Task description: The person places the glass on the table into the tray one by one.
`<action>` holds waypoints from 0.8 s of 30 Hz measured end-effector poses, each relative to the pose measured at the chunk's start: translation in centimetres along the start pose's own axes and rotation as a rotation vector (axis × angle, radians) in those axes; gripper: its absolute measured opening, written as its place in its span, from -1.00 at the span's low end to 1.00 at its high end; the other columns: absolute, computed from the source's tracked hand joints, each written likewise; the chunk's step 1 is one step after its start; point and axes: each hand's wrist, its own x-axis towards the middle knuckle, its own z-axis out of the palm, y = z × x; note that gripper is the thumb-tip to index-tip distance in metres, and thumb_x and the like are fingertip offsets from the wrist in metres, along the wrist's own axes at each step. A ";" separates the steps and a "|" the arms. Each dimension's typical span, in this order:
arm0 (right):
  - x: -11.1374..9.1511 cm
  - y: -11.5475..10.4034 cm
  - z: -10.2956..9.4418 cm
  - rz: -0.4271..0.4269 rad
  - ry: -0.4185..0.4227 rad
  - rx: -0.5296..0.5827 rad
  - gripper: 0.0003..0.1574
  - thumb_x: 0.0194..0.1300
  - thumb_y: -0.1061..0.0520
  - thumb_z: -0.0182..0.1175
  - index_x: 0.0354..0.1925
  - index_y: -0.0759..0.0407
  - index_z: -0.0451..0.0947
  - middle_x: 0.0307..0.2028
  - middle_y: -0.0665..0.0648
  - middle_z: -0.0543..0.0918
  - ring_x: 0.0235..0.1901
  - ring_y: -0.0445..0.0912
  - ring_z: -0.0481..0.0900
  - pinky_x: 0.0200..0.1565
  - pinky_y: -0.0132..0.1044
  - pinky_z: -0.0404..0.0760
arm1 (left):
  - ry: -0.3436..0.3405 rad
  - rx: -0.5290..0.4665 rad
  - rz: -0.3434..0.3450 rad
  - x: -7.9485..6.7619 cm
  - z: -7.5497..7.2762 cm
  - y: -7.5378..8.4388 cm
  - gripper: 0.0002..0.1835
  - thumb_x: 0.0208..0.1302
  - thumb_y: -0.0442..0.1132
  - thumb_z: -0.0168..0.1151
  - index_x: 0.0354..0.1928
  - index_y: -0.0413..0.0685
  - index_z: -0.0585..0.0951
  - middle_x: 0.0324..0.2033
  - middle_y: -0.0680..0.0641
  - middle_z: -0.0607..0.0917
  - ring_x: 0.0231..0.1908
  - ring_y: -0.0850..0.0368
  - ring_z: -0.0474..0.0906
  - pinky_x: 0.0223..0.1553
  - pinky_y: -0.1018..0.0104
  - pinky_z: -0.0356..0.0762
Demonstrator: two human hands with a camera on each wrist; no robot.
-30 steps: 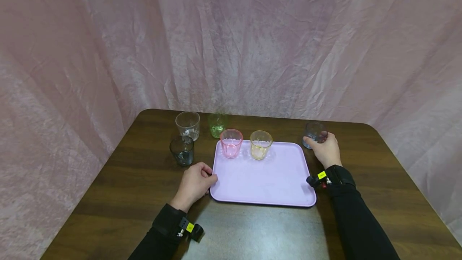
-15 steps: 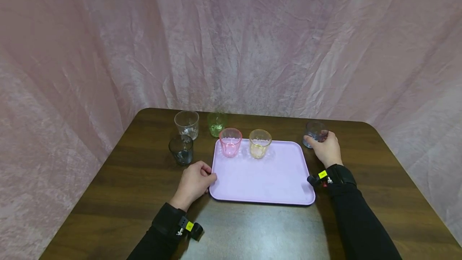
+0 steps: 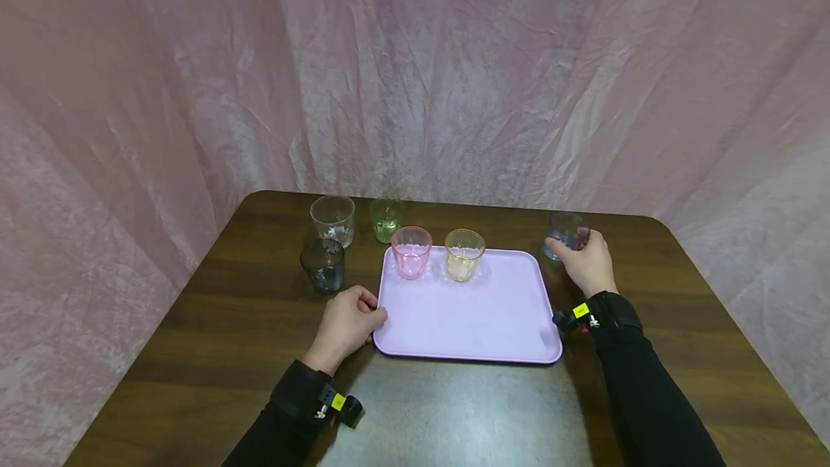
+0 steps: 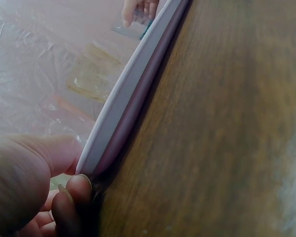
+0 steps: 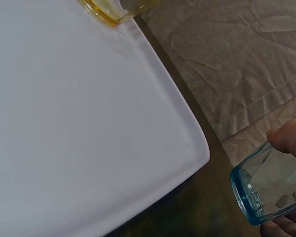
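Observation:
My left hand (image 3: 345,323) pinches the left edge of a lilac tray (image 3: 467,323). In the left wrist view the thumb lies on the tray's rim (image 4: 119,94), with fingertips curled against its outer side. Beyond the tray's back right corner my right hand (image 3: 588,262) grips a bluish glass tumbler (image 3: 559,235), thumb on the near side. The right wrist view shows the tumbler's thick blue base (image 5: 244,197); whether it touches the table cannot be told. A pink glass (image 3: 411,259) and a yellow glass (image 3: 462,262) stand upright along the tray's back edge.
Left of the tray stand a dark grey glass (image 3: 324,272) and, behind it, a clear glass (image 3: 337,225). A green glass (image 3: 387,225) stands behind the tray's back left corner. The wooden table (image 3: 194,366) ends at the back before a pink curtain (image 3: 415,92).
My right hand and the bluish tumbler have shifted very slightly to the right of the tray. The left hand keeps its hold on the tray edge; the head view has tilted a little.

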 end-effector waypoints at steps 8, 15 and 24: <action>-0.3 -0.6 -0.4 -0.026 0.005 0.024 0.17 0.26 -0.35 0.26 0.37 0.48 0.08 0.19 0.47 0.29 0.12 0.26 0.34 0.15 0.17 0.40 | 0.003 0.006 -0.002 0.0 -0.1 0.1 -0.81 0.16 -0.26 0.39 -0.25 -0.11 0.58 -0.58 -0.04 0.59 -0.66 0.12 0.53 -0.64 0.31 0.56; -0.5 -1.1 -0.6 -0.032 0.008 0.035 0.14 0.27 -0.32 0.27 0.37 0.48 0.08 0.20 0.46 0.30 0.13 0.26 0.33 0.16 0.18 0.39 | 0.004 0.013 -0.003 0.0 -0.1 0.2 -0.81 0.15 -0.26 0.39 -0.25 -0.11 0.58 -0.58 -0.03 0.59 -0.66 0.13 0.54 -0.65 0.31 0.55; -0.9 -2.1 -0.9 -0.032 0.020 0.045 0.12 0.26 -0.29 0.29 0.38 0.44 0.09 0.20 0.43 0.31 0.13 0.23 0.33 0.16 0.15 0.41 | 0.002 0.008 0.000 0.0 0.1 0.1 -0.81 0.15 -0.26 0.39 -0.25 -0.12 0.58 -0.57 -0.04 0.59 -0.66 0.13 0.54 -0.65 0.31 0.56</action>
